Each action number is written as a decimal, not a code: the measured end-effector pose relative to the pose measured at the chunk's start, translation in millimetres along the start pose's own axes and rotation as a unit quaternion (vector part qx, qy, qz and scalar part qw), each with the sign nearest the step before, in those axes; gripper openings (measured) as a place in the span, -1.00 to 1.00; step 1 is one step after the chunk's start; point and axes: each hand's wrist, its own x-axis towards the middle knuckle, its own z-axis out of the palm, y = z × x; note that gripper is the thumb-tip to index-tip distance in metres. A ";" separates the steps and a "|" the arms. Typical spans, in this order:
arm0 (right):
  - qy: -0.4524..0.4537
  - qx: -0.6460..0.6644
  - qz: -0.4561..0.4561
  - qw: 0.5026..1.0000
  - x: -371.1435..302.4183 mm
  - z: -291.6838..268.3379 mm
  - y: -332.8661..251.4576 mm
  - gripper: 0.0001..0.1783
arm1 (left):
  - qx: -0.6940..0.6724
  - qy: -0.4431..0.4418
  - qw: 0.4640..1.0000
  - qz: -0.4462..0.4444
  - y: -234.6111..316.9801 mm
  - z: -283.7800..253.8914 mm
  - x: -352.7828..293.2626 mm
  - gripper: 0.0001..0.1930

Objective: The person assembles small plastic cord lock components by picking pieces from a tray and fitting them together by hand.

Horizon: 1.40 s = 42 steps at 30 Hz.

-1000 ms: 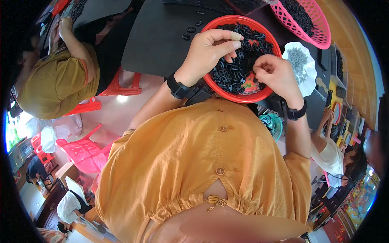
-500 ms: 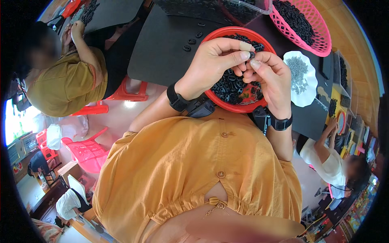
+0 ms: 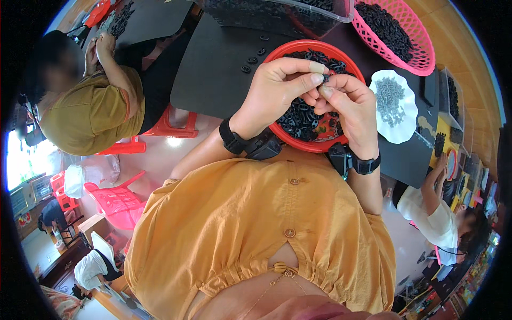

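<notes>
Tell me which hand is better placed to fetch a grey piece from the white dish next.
Probably the right hand: it is nearer the white dish of grey pieces, while the left hand is farther left. Both hands meet at a small black part, though.

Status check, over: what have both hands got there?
Left hand pinching small black piece. Right hand close against it. Red basin of black pieces beneath. Nothing visibly in the way.

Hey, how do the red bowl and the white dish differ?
The red bowl has a smooth round rim; the white dish has a wavy one. The red bowl holds black parts; the white dish holds grey pieces. The red bowl looks larger than the white dish. Both are open-topped.
</notes>
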 end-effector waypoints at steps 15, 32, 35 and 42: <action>0.003 0.019 0.010 1.000 0.7 3.3 3.4 -0.85 | 0.081 0.007 0.995 0.049 1.6 -1.9 -4.1 -0.83; -0.007 0.165 -0.053 0.985 1.4 15.5 2.9 -0.90 | 0.106 0.026 0.984 0.142 4.9 5.1 -9.0 -0.81; -0.007 0.160 -0.049 0.986 -0.3 15.9 5.0 -0.90 | 0.107 0.016 0.986 0.127 6.4 1.3 -8.3 -0.81; -0.017 0.125 -0.038 0.991 -8.1 18.2 -0.7 -0.82 | 0.107 -0.005 0.993 0.056 7.1 -8.0 -6.9 -0.80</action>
